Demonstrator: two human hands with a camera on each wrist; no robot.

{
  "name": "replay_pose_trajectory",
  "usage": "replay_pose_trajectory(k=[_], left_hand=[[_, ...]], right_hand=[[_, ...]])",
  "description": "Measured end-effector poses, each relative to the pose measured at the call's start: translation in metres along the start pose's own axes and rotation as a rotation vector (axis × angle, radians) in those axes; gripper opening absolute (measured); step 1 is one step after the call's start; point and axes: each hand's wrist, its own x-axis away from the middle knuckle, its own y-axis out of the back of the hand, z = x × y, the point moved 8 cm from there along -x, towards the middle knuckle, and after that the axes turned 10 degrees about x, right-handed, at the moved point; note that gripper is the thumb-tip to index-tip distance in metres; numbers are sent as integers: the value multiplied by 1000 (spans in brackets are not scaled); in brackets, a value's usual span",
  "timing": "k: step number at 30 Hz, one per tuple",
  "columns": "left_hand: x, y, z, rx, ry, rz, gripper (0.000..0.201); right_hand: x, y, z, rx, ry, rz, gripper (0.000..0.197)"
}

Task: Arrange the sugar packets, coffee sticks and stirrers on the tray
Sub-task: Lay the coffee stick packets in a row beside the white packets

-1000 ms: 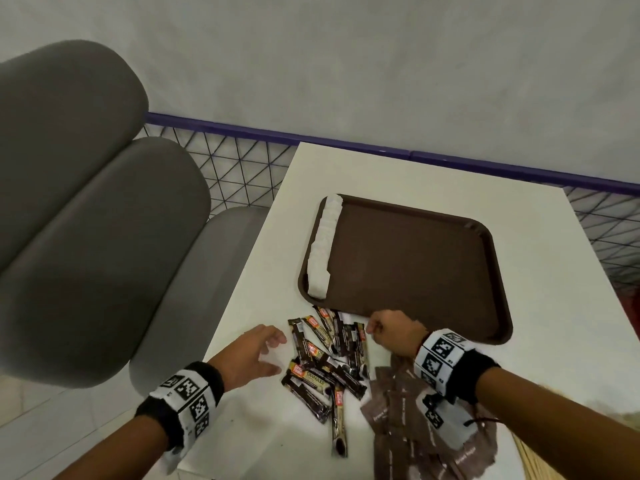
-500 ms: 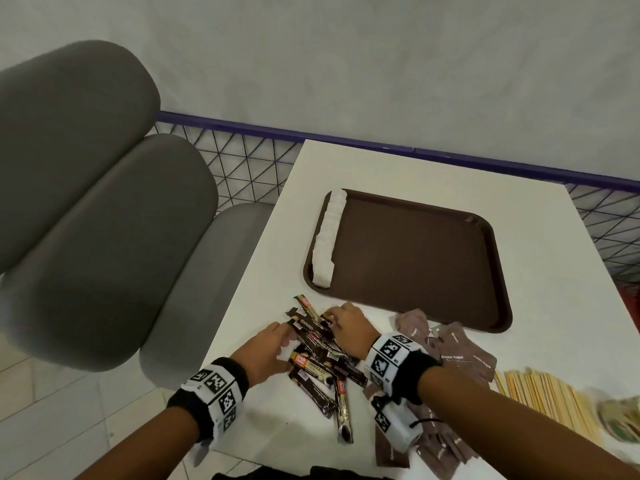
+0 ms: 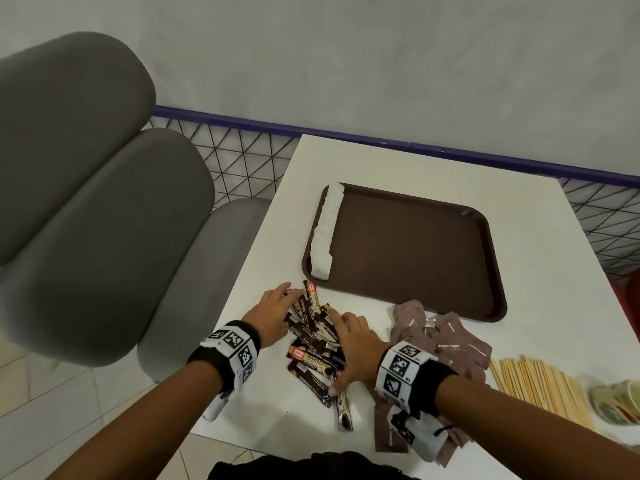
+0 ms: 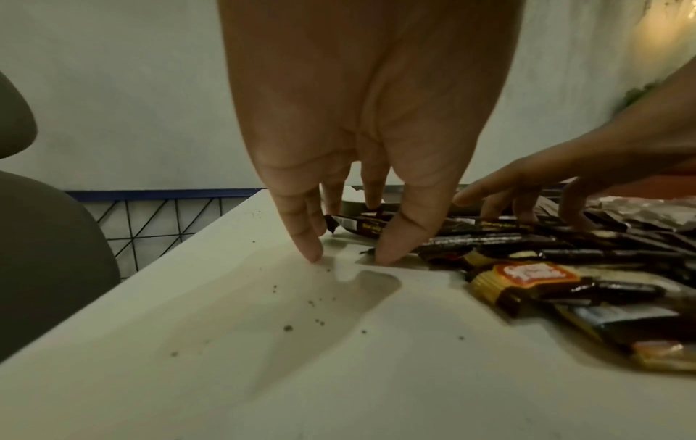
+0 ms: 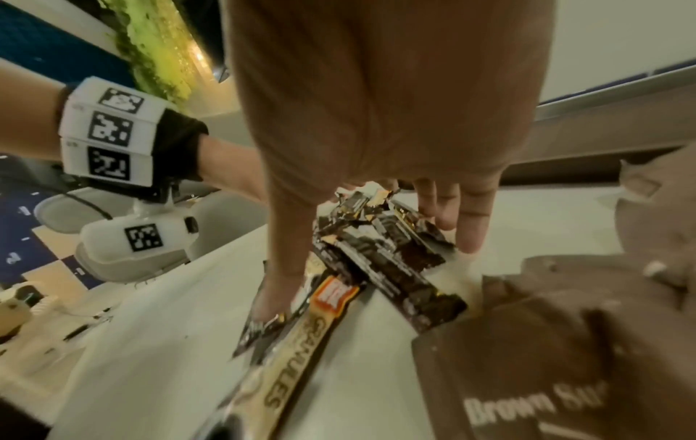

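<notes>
Both hands flank the coffee sticks (image 3: 313, 336) heaped on the counter (image 3: 540, 271) just before the tray (image 3: 415, 251); left hand (image 3: 272, 315) and right hand (image 3: 355, 344) grips spread, fingers straight, clasping nothing.

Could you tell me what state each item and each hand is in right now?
tray: mostly bare, on the table.
white sugar packets: lined along the tray's left edge.
coffee sticks: jumbled on the table.
brown sugar packets: loose heap, off the tray.
stirrers: off the tray.
left hand: open, fingertips at the sticks.
right hand: open, spread over the sticks.
</notes>
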Motion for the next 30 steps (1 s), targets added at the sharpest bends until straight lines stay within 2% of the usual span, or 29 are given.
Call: replay_pose_trajectory(k=[5, 9, 11, 15, 18, 21, 24, 27, 30], left_hand=[[0, -2, -1, -2, -64, -32, 57], [11, -6, -2, 19, -91, -16, 51], [17, -6, -3, 26, -92, -19, 50], [24, -4, -6, -19, -76, -72, 47], [27, 0, -8, -82, -67, -122, 43], [32, 4, -4, 19, -32, -124, 45], [44, 8, 6, 151, -7, -146, 44], [63, 15, 10, 215, -44, -222, 27], [76, 3, 7, 153, -50, -130, 44]], right_hand=[[-9, 4, 1, -158, 43, -61, 110], [-10, 14, 0, -256, 130, -95, 98], [-10, 18, -2, -234, 123, -94, 100], [-16, 23, -4, -141, -49, -88, 115], [-25, 21, 11, -63, -103, -87, 122], [-34, 18, 23, 36, -139, -88, 127], [-39, 16, 31, 73, -135, -83, 113], [-41, 18, 31, 50, -112, -109, 90], [-44, 20, 27, 4, -65, -99, 85]])
